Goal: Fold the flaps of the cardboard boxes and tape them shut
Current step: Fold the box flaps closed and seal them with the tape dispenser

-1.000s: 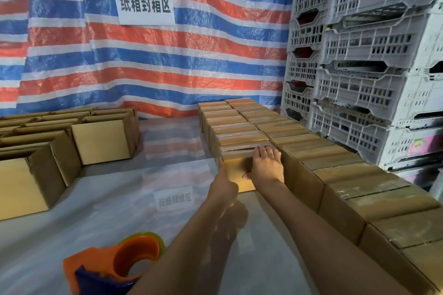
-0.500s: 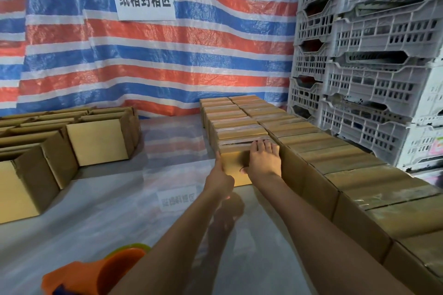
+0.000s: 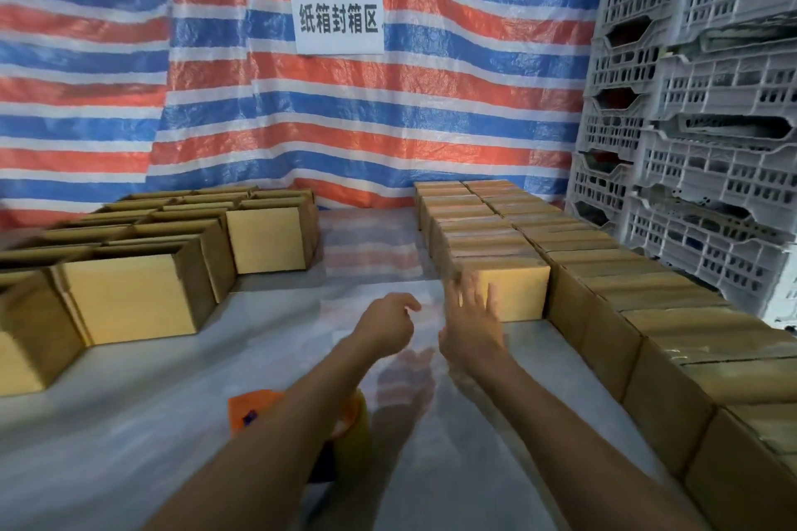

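Grip loose, empty on left hand, spread on blurred right hand; tape dispenser half-hidden.

2 bare forearms, unsleeved; left hand, right hand bare, ungloved

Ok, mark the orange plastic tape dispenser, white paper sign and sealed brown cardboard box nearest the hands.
Orange plastic tape dispenser (image 3: 258,403): head view, orange body.
White paper sign (image 3: 338,18): head view, centre.
Sealed brown cardboard box (image 3: 519,294): head view, front face.
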